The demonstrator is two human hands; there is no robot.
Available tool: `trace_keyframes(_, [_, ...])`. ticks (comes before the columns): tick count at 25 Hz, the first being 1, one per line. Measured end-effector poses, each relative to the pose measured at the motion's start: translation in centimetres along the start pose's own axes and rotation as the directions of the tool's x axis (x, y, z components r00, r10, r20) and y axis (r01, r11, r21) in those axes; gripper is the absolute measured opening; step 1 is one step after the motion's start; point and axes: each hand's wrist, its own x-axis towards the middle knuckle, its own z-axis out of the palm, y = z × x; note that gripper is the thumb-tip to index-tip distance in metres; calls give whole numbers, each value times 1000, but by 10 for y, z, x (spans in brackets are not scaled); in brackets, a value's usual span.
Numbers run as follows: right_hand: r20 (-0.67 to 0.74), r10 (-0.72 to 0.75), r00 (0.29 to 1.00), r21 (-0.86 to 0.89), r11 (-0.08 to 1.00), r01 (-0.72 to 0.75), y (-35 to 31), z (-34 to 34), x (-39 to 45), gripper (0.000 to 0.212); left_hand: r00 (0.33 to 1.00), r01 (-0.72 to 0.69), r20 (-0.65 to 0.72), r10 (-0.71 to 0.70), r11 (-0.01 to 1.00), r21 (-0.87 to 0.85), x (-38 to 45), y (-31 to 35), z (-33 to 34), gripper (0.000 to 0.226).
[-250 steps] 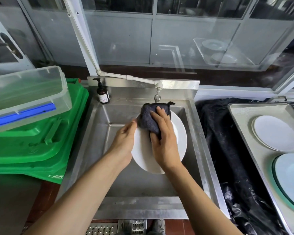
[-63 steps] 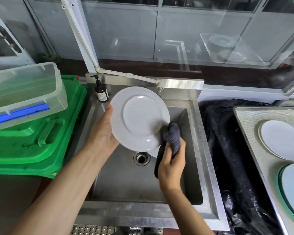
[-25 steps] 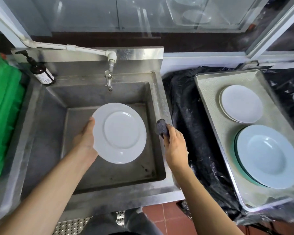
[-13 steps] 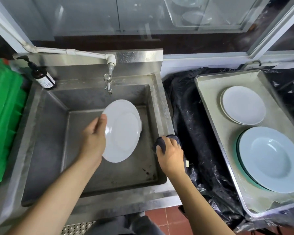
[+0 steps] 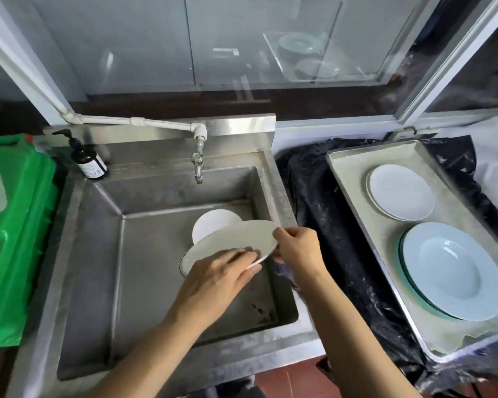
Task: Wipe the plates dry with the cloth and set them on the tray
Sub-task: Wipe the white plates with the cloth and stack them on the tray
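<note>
Over the sink (image 5: 104, 254), white plate (image 5: 236, 239) tilted, left hand (image 5: 213, 280) gripping its near rim, right hand (image 5: 298, 249) pinching its right edge, tray (image 5: 354, 168) well apart.

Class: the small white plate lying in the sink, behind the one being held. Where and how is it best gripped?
Probably by its far rim, reached from above. The small plate lies low in the sink, and the held plate, gripped by the left hand and right hand, covers its near edge.
</note>
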Motion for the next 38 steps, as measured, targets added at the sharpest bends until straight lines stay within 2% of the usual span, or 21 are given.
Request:
trace_keyframes(4, [-59, -5, 998, 46, 999, 7, 7, 1, -13, 37, 993, -2, 116, 8, 998, -55, -7, -11, 1, 36])
trace_keyframes(6, [-108, 3, 994, 88, 996, 6, 9, -2, -18, 29, 990, 37, 142, -26, 997, -75, -4, -16, -4, 45])
trace_keyframes(8, [-149, 43, 988, 163, 986, -18, 8, -11, -19, 18, 990, 123, 76, -118, 991, -59, 4, -22, -9, 50])
trace_keyframes(9, [-166, 50, 985, 204, 979, -15, 7, -18, -16, 25, 981, 194, 13, -194, 980, -39, 11, -26, -11, 47])
trace_keyframes(11, [-181, 27, 983, 267, 963, 22, 8, -33, -11, 37, 920, 383, -55, -389, 919, -88, 27, -31, -17, 42])
trace_keyframes(13, [-185, 28, 982, 314, 949, 32, 9, -48, -2, 35, 827, 544, 36, -562, 781, -307, 45, -28, -18, 38])
trace_keyframes(14, [-184, 26, 983, 311, 950, 33, 9, -55, 3, 31, 791, 587, 104, -603, 700, -407, 54, -25, -16, 35])
trace_keyframes(17, [-171, 14, 985, 305, 951, 39, 8, -82, 22, 20, 765, 598, 148, -627, 605, -526, 83, -4, 0, 33])
trace_keyframes(21, [-223, 45, 974, 345, 938, 36, 12, -133, 56, 14, 694, 656, 207, -689, 488, -576, 125, 33, 30, 43])
trace_keyframes(25, [-259, 75, 963, 383, 923, 31, 19, -199, 99, 11, 666, 683, 285, -689, 410, -604, 175, 79, 70, 12])
trace_keyframes(29, [-286, 77, 955, 354, 935, 30, 34, -267, 152, 16, 622, 674, 343, -704, 258, -692, 229, 119, 127, 25])
trace_keyframes(35, [-346, 134, 929, 335, 942, -11, 58, -341, 242, 22, 574, 718, 443, -689, 162, -677, 307, 159, 215, 21])
trace_keyframes(38, [-392, 140, 909, 301, 954, -17, 68, -365, 283, 20, 554, 747, 480, -680, 152, -647, 340, 170, 252, 24])
